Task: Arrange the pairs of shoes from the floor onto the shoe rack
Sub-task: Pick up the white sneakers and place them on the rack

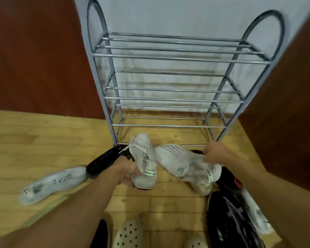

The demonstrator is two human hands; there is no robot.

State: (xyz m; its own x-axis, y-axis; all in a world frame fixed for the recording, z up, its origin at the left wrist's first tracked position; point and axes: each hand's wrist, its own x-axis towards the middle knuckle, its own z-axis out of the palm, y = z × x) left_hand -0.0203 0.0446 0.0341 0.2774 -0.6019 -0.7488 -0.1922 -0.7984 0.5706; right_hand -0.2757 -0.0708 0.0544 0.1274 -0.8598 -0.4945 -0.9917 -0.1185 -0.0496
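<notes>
Wooden floorboards [43,140] run under everything, and beyond both of my hands stands the shoe rack [170,58] against a pale wall, every tier of rails bare as far as I can see. My left hand [127,173] is clenched around the heel end of 1 pale knit sneaker [143,158], toe pointing away from me toward the rack's bottom rail, which suits sliding it in toe first. My right hand [214,154] grips the second pale sneaker [184,167] at its upper edge, so the shoe hangs tilted with its side facing me; I judge that grip will need turning before the sole can sit flat on the rails. Holding 1 shoe in each hand keeps the pair together, so both can land side by side.

Just beyond my left hand lies a black shoe [104,161] on the floor, and further out to its left a light grey shoe [52,183]. Below my right hand sits a heap of dark shoes [229,221]. The step in hand looks like lifting this first pair up to a shelf.
</notes>
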